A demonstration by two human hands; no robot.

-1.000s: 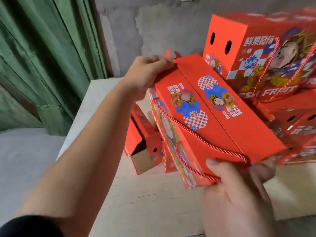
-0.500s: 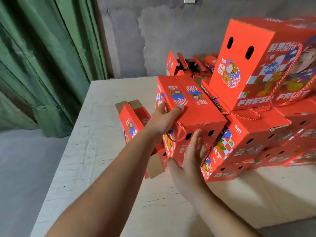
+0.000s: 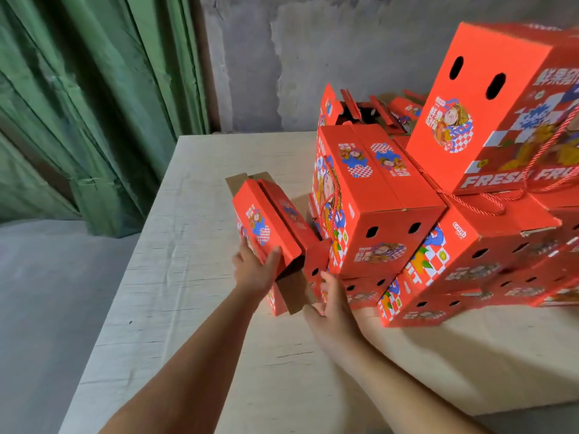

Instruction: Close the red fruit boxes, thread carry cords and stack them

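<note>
Your left hand (image 3: 255, 270) grips the near corner of an unclosed red fruit box (image 3: 266, 220), thumb over its glossy printed top, fingers curled on the side; its brown corrugated end flaps hang open; it sits on the pale, grainy surface (image 3: 175, 277) left of the stack. Your right hand (image 3: 333, 303) touches the box's loose red end flap (image 3: 316, 266), fingers fairly straight and close together. Just beside stands a closed box (image 3: 372, 202) with a twisted red-and-white carry cord (image 3: 332, 195), atop the stacked boxes (image 3: 438, 277); green pleated curtain (image 3: 78, 104) behind.
</note>
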